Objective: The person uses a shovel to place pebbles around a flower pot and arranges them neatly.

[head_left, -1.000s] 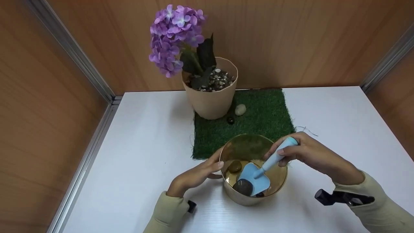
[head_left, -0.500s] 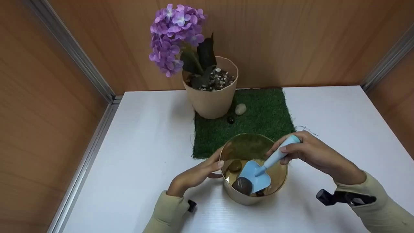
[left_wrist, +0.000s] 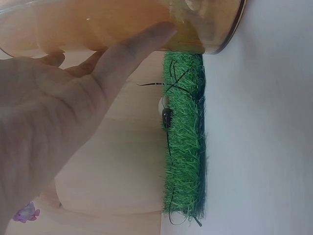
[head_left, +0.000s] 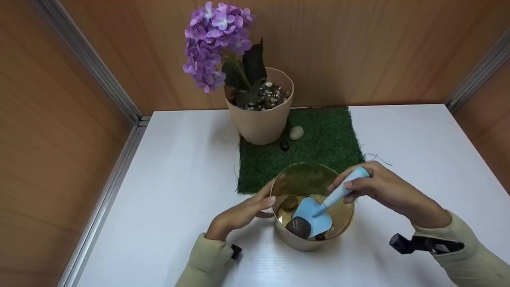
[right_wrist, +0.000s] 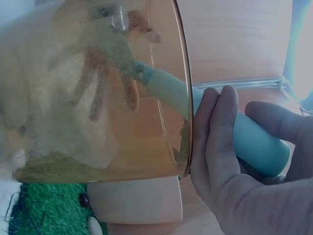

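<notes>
A see-through amber container (head_left: 301, 243) stands on the white table in the head view. My left hand (head_left: 243, 213) touches its left side with fingers stretched along the wall; through the wall, the right wrist view shows those fingers (right_wrist: 95, 90) spread. My right hand (head_left: 382, 187) grips the handle of a light blue hand trowel (head_left: 312, 217), whose blade slants down into the container. Inside lie a large dark stone (head_left: 299, 227) against the blade, a brownish stone (head_left: 289, 202) behind it and a small dark stone (head_left: 320, 236) at the near side. The blade hides part of the bottom.
A beige pot (head_left: 261, 125) with a purple flower (head_left: 213, 44) stands on the back left of a green turf mat (head_left: 326, 131). Beside the pot lie a pale stone (head_left: 296, 132) and a small black stone (head_left: 284, 146). Wooden panels (head_left: 358, 52) wall the table.
The trowel and my right hand shift slightly right and up, then stay almost still. My left hand keeps its place on the container, and the stones barely move.
</notes>
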A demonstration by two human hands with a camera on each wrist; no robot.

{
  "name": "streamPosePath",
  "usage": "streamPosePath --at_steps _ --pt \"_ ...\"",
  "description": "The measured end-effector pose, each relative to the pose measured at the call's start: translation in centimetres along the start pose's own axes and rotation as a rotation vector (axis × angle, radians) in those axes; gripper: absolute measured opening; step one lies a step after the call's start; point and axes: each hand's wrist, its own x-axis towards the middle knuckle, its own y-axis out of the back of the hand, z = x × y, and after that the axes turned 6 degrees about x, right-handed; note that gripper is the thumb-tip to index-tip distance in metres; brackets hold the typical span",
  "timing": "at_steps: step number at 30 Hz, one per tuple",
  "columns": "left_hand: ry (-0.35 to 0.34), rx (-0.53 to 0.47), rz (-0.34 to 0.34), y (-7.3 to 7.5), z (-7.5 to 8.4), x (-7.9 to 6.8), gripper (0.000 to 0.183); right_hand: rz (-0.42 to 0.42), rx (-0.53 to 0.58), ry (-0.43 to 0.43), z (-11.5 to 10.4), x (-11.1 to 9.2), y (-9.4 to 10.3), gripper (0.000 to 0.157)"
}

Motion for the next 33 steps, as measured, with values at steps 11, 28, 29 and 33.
streamPosePath --at_steps 11,28,29,33 --pt "-0.019 0.002 -0.004 0.0 0.2 -0.1 0.069 0.021 0.133 0.000 0.2 -0.2 0.1 0.026" --pt "0.002 -0.006 0.006 0.1 -0.7 0.2 0.058 0.048 0.264 0.001 0.7 -0.5 0.5 0.027" --pt "0.002 -0.007 0.004 0.0 -0.3 0.0 0.058 0.050 0.267 0.001 0.7 -0.5 0.5 0.028" --pt "-0.001 -0.014 -0.002 -0.1 0.3 -0.2 0.059 0.052 0.281 0.006 0.8 -0.6 0.7 0.029"
